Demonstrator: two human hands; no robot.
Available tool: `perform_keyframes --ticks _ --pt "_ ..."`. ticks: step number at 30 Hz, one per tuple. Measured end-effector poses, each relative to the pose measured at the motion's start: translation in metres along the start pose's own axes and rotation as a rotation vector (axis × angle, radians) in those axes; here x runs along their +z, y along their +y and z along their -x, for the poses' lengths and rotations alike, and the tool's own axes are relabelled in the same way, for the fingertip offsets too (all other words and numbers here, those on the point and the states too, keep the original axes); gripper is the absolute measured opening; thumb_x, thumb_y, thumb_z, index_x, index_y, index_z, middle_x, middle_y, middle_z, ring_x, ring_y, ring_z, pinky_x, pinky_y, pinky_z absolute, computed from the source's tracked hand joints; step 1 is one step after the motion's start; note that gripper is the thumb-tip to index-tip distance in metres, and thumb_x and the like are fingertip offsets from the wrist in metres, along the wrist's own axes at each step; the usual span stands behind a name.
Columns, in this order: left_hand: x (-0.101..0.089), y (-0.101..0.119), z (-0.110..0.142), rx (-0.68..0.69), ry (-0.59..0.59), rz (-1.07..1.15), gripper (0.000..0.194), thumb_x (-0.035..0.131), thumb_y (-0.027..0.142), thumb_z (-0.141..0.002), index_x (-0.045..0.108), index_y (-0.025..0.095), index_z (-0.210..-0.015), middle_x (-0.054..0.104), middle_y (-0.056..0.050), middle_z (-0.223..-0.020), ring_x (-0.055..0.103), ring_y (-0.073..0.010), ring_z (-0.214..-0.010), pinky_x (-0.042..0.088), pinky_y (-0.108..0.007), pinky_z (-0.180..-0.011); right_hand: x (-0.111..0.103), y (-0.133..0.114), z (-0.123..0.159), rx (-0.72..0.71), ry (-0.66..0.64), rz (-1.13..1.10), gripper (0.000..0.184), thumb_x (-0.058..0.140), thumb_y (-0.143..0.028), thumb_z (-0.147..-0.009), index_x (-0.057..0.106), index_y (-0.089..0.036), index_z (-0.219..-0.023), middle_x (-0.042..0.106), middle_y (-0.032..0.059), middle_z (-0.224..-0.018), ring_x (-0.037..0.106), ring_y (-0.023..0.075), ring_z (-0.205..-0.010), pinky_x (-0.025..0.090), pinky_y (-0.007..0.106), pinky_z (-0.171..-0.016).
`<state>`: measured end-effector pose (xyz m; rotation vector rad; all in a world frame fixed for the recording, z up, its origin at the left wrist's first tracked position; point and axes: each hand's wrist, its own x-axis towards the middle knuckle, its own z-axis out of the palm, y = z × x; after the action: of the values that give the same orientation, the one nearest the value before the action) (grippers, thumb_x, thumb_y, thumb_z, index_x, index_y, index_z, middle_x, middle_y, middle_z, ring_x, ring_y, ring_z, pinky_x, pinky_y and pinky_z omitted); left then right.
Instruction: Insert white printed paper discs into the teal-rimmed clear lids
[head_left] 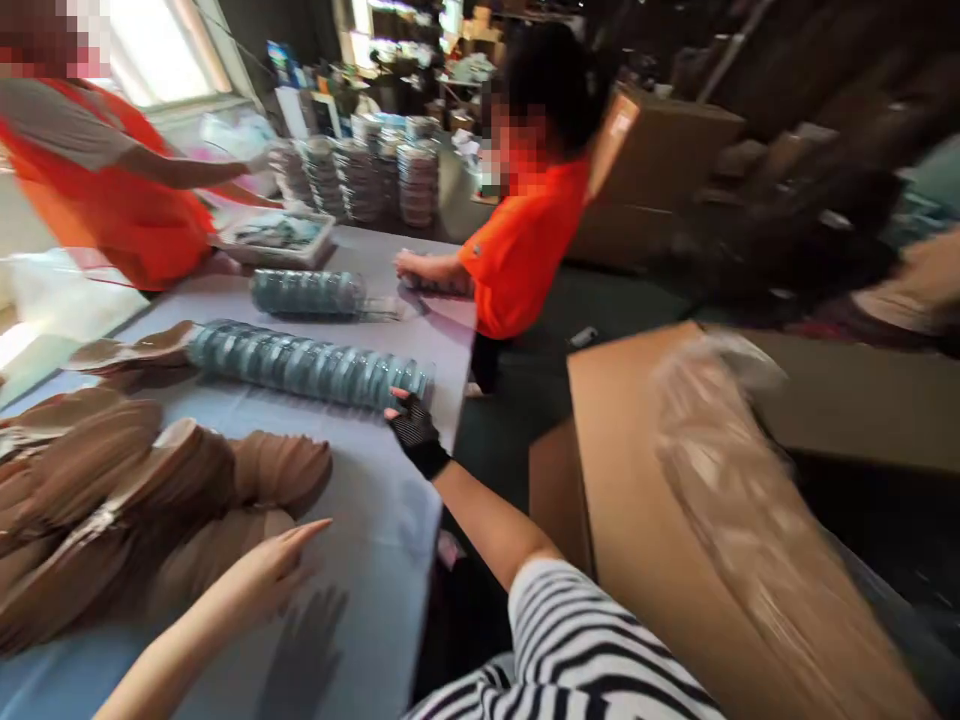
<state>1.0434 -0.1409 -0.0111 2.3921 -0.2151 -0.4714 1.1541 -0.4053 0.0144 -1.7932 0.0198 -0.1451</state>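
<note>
My right hand [416, 430], in a black fingerless mesh glove, is at the right end of a long row of clear, round, greenish plastic pieces [300, 362] lying on its side. Its fingertips are at the last piece, and the fingers are apart rather than wrapped round it. My left hand [274, 570] is bare and hovers above the table, index finger stretched out, holding nothing visible. Just beyond it are piled bundles of thin brown, layered pieces [195, 470]; their exact kind is unclear.
On the pale table [367, 520] lies a shorter clear plastic row [307, 293], near a white tray [319, 245]. Two people in orange tops work beyond, before stacked round packs [360, 180]. An open cardboard box [622, 450] with a plastic-wrapped brown bundle [757, 520] stands right.
</note>
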Motion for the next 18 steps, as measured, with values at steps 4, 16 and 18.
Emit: perform_keyframes --ticks 4,16,18 --pt "0.018 0.007 0.066 0.093 -0.159 -0.306 0.068 0.046 0.058 -0.082 0.056 0.025 -0.14 0.064 -0.005 -0.133 0.062 -0.0298 -0.122 0.046 -0.041 -0.107 0.035 -0.07 0.065 -0.548 -0.155 -0.218 0.025 0.057 -0.044 -0.084 0.061 -0.035 -0.107 0.067 -0.0159 -0.119 0.061 0.012 -0.115 0.043 0.029 -0.107" --pt "0.073 0.123 0.108 0.535 -0.192 -0.477 0.061 0.046 0.06 -0.083 0.05 0.038 -0.139 0.066 0.003 -0.132 0.062 -0.0248 -0.119 0.043 -0.036 -0.103 -0.19 -0.212 0.179 -0.997 0.05 0.998 0.051 0.058 -0.045 -0.082 0.065 -0.016 -0.124 0.064 -0.0036 -0.132 0.054 0.0143 -0.128 0.034 0.029 -0.113" --pt "0.099 0.177 0.102 0.573 -0.272 -0.521 0.053 0.046 0.057 -0.085 0.057 0.034 -0.132 0.067 0.002 -0.129 0.065 -0.0238 -0.112 0.045 -0.033 -0.097 -0.267 -0.22 0.203 -0.786 0.185 1.023 0.051 0.06 -0.039 -0.082 0.062 -0.015 -0.127 0.062 -0.0058 -0.133 0.05 0.0116 -0.131 0.031 0.028 -0.115"
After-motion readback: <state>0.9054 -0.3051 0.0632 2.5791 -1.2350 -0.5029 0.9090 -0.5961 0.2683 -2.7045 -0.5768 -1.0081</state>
